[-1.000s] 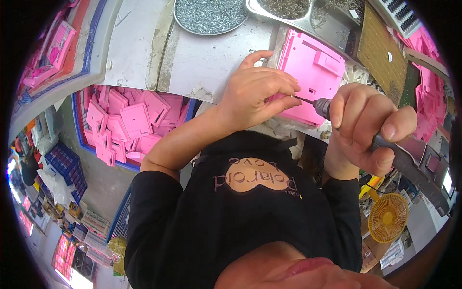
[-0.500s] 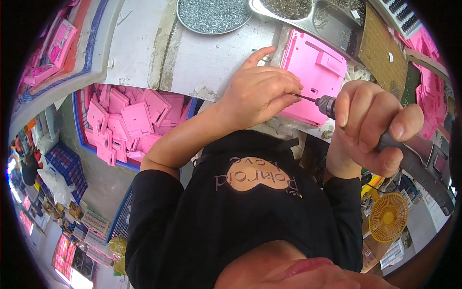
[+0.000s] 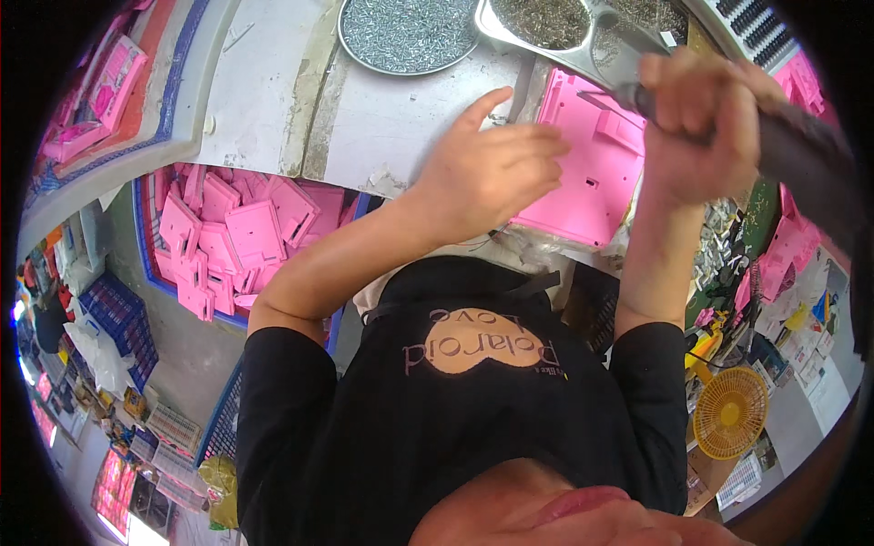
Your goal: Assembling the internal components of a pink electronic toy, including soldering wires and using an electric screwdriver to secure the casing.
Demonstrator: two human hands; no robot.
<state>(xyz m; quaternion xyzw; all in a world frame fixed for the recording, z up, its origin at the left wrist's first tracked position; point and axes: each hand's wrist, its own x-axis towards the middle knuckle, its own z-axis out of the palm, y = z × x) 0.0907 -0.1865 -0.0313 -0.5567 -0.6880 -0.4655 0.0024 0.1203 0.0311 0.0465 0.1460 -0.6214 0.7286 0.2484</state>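
Note:
A flat pink plastic panel (image 3: 587, 187) lies on the work table in front of me. My right hand (image 3: 701, 123) is wrapped round a dark electric screwdriver (image 3: 787, 136), somewhat blurred by motion. Its bit points left across the panel's far part, close to a raised pink block (image 3: 621, 130); whether the tip touches the panel I cannot tell. Over the panel's left edge is my left hand (image 3: 492, 173), fingers stretched and apart from the bit. Nothing shows in that hand.
A round dish of silvery screws (image 3: 410, 65) and a metal tray (image 3: 519, 32) with brownish screws stand at the far side. Left of me, a blue crate (image 3: 146, 232) holds several pink parts. More pink parts and a yellow fan (image 3: 731, 414) are at the right.
The screwdriver has swung away from my left fingers toward the panel's far side, my right hand rising with it. My left fingers have loosened from their pinch at the bit.

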